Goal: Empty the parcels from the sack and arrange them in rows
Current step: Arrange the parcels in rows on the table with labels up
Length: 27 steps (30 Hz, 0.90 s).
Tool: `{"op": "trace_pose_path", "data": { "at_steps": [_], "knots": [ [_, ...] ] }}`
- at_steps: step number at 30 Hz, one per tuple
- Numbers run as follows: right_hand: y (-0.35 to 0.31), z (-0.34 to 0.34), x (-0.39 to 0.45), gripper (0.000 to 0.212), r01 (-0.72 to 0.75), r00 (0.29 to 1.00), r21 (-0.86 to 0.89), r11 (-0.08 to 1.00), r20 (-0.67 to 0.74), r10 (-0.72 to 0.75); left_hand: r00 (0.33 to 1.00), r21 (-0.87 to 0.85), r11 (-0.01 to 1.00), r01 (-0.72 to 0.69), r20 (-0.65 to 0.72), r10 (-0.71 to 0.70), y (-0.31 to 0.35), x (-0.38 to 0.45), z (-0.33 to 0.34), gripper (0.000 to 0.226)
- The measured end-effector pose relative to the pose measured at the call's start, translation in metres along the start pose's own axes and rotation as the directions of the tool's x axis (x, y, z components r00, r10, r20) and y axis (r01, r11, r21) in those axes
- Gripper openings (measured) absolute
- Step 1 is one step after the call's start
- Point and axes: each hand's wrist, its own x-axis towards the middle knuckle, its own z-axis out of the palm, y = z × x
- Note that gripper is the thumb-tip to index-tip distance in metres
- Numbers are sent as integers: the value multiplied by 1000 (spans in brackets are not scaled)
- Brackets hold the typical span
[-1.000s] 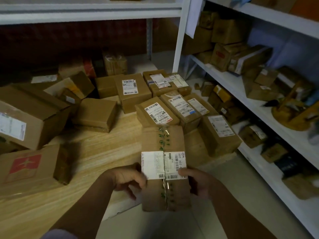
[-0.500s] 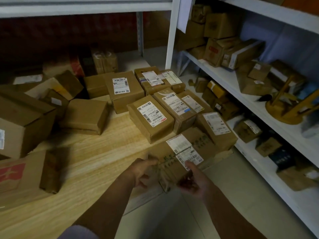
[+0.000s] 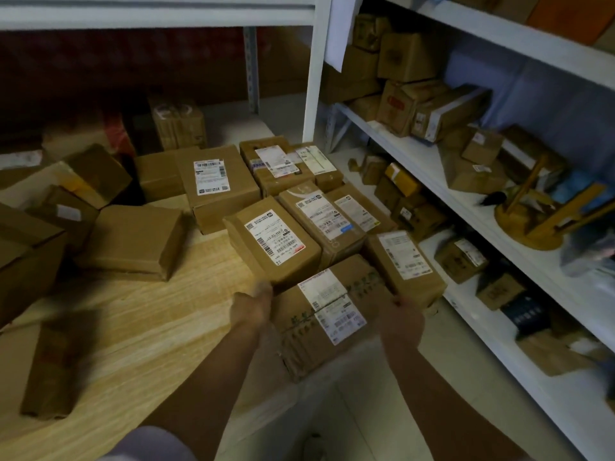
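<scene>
brown cardboard, sealed with green-printed tape: the parcel (image 3: 327, 314) sits between both hands at the near edge of the wooden platform (image 3: 139, 314), label up, its near end past the platform's edge. the left hand (image 3: 253, 306) grips its left end, fingers curled against the side. the right hand (image 3: 401, 316) clasps the right end, fingers wrapped over the far corner. just beyond it, touching or nearly so, labelled boxes lie in rows (image 3: 293, 207), one (image 3: 404, 262) right beside the right hand. loose boxes (image 3: 133, 241) sit scattered to the left, and a blurred one (image 3: 55, 371) lies nearer. the white shelving (image 3: 432, 168) on the right holds more cartons and an overturned wooden stool (image 3: 539, 211).
</scene>
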Motion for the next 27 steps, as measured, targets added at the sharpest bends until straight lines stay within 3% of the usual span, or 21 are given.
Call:
{"op": "trace_pose_path", "data": {
  "at_steps": [2,7,11,14,16,21,24,27],
  "knots": [
    [-15,-1,28,27,145,988,-73,987,-43,-149,993,17,999,-47,-107,49,15,13,4,69],
    [-51,18,100,30,477,878,-374,795,240,-413,982,-17,1000,4,-187,-7,38,40,23,75],
    [-74,45,141,49,528,846,-538,657,400,-352,988,-80,997,-16,-151,3,48,54,34,74],
    [-85,66,161,50,558,827,-663,498,492,-271,994,-127,991,-49,-105,36,50,68,38,71],
    [-88,76,163,44,606,794,-659,446,534,-291,993,-109,991,-81,-98,71,51,77,38,68],
    [-92,87,167,51,645,761,-591,485,553,-340,983,-91,990,-105,-158,89,67,86,28,55],
    [-89,87,198,46,630,759,-458,627,533,-373,986,-60,997,-45,-161,35,68,89,27,56],
    [-89,78,239,58,447,838,-405,798,501,-216,982,-79,996,-31,-188,16,65,89,28,60]
  ]
}}
